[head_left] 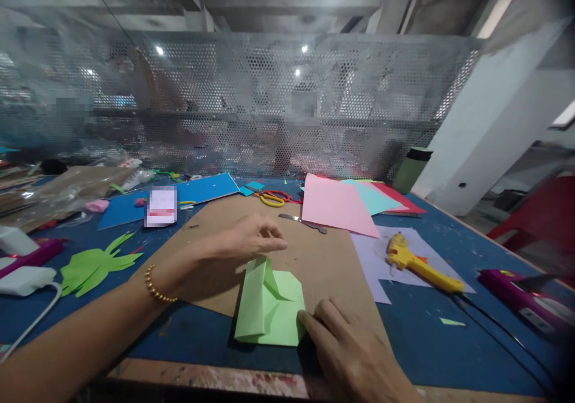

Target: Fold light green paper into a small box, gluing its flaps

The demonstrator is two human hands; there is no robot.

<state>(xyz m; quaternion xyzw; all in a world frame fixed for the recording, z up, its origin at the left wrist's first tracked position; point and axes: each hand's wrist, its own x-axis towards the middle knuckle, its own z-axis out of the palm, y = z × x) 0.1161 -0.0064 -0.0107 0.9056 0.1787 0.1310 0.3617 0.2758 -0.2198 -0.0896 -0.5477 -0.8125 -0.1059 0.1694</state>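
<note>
A light green folded paper piece (285,319) lies near the table's front edge, partly on a brown board (323,265). A flap stands up along its left side, with creased folds inside. My right hand (345,337) has its fingers curled at the paper's right edge, gripping or pressing it there. Just above the paper's top edge hovers my left hand (254,235), fingers drawn together, with nothing visible in them. A bead bracelet circles the left wrist.
Beyond the hands lie a craft knife (303,222), yellow-handled scissors (273,197) and pink paper (336,205). To the right are a yellow glue gun (417,263) with its cord and a purple device (523,298). Green leaf-shaped cutouts (96,266) lie left. A bottle (409,170) stands behind.
</note>
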